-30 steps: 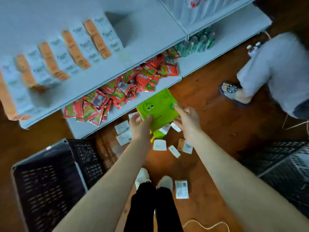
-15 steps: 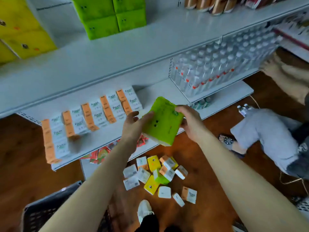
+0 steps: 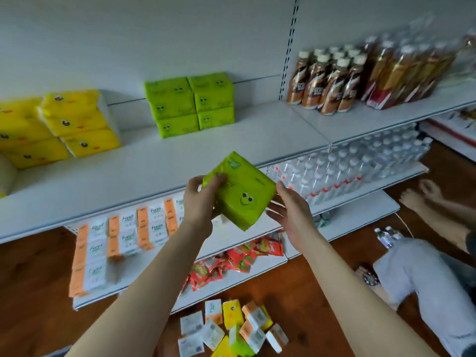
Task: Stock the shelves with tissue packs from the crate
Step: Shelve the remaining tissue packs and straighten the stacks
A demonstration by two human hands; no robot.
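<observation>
A green tissue pack (image 3: pixel 243 191) with a smiley face is held tilted in the air in front of the white shelf (image 3: pixel 206 150). My left hand (image 3: pixel 199 202) grips its left end with curled fingers. My right hand (image 3: pixel 291 212) supports its right side with fairly straight fingers under and against it. On the shelf behind stand stacked green tissue packs (image 3: pixel 188 104) and, to the left, yellow tissue packs (image 3: pixel 64 124). The crate is out of view.
Brown drink bottles (image 3: pixel 332 78) stand on the shelf at right, water bottles (image 3: pixel 360 166) below them. White-and-orange facial tissue packs (image 3: pixel 121 238) and red sachets (image 3: pixel 231 261) fill lower shelves. Small packs (image 3: pixel 231 328) lie scattered on the wooden floor. Another person (image 3: pixel 425 266) crouches at right.
The view has tilted upward from the floor to the upper shelf. Both hands have lifted the green pack higher toward the shelf and turned it so its smiley face shows.
</observation>
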